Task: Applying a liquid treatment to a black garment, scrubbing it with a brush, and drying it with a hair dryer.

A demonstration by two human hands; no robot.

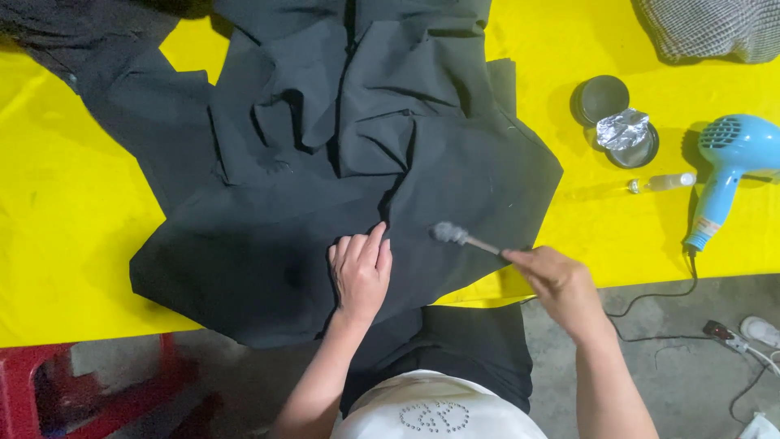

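A black garment (325, 162) lies crumpled over a yellow table cover (65, 211). My left hand (361, 270) rests flat on the cloth near its front edge, fingers together and pointing away from me. My right hand (559, 280) grips the thin handle of a small brush (452, 235). The brush's grey, blurred head hovers over the fabric just right of my left fingertips.
At the right stand a round dark tin (600, 99), a second tin lined with foil (627, 136), a small clear bottle (666, 181) lying flat and a blue hair dryer (729, 171) with its cord (666, 297) running to the floor. Checked cloth (707, 28) lies far right. A red stool (49, 382) stands below left.
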